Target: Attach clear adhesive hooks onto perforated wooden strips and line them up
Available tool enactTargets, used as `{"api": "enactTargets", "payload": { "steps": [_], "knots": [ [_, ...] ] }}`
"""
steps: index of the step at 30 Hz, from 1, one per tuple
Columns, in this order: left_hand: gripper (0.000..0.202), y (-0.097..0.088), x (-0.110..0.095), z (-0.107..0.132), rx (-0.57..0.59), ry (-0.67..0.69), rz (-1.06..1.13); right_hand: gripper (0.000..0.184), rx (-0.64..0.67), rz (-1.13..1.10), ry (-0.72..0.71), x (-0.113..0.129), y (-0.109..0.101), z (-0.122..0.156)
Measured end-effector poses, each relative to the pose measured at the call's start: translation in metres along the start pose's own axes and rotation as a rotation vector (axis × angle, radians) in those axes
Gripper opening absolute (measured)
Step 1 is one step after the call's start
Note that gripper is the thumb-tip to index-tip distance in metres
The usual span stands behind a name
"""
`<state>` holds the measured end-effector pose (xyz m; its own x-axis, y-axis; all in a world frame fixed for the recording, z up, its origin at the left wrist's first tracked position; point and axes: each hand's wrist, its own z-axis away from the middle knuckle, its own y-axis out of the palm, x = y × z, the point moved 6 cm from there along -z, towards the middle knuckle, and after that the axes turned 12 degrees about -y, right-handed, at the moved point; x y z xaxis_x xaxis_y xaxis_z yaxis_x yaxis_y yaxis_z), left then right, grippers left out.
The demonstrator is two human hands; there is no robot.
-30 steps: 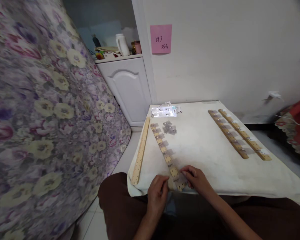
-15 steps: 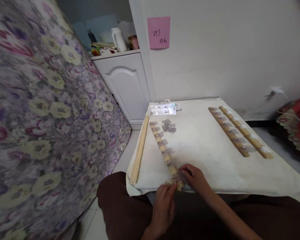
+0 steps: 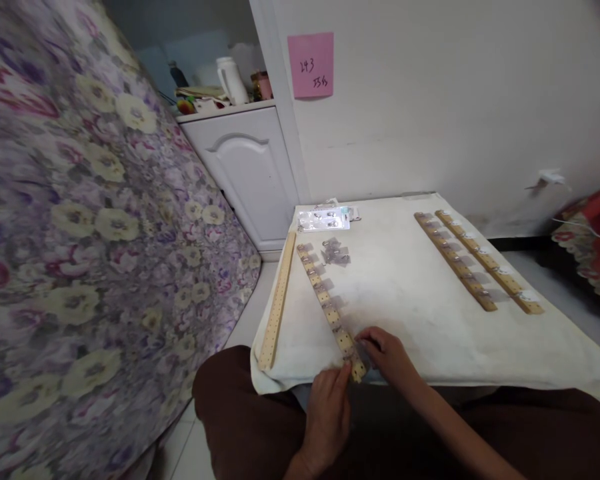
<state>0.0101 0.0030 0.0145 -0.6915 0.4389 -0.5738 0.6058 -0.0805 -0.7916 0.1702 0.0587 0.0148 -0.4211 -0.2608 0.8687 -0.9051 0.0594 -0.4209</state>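
A narrow perforated wooden strip (image 3: 333, 316) runs slantwise over the left part of the cloth. Small clear plastic pieces with metal bits are fixed along it, their flaps pointing right. My left hand (image 3: 327, 407) is closed at the strip's near end, fingertips on the wood by the last piece. At that piece's right side, my right hand (image 3: 386, 350) has thumb and fingers pinched on what looks like its clear flap; the fingers partly cover it. Beyond lies a small pile of loose clear pieces (image 3: 335, 252) with metal parts.
A bare perforated strip (image 3: 279, 303) lies along the table's left edge. Two fitted strips, one brown (image 3: 455, 260) and one lighter (image 3: 490, 263), lie at the right. A clear blister pack (image 3: 323, 219) is at the back of the cloth-covered table (image 3: 395, 280). A floral curtain (image 3: 105, 233) hangs left.
The view has shifted slightly. Both hands keep nearly the same place at the strip's near end, with only slight finger movement.
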Motion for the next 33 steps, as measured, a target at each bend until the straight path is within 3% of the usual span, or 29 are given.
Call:
{"api": "enactTargets", "payload": {
  "steps": [33],
  "knots": [
    [0.059,-0.0007,-0.0044,-0.0012,-0.034,0.016,-0.125,0.019,0.027,0.037,-0.067,0.0035,-0.0012,-0.0067]
  ]
}}
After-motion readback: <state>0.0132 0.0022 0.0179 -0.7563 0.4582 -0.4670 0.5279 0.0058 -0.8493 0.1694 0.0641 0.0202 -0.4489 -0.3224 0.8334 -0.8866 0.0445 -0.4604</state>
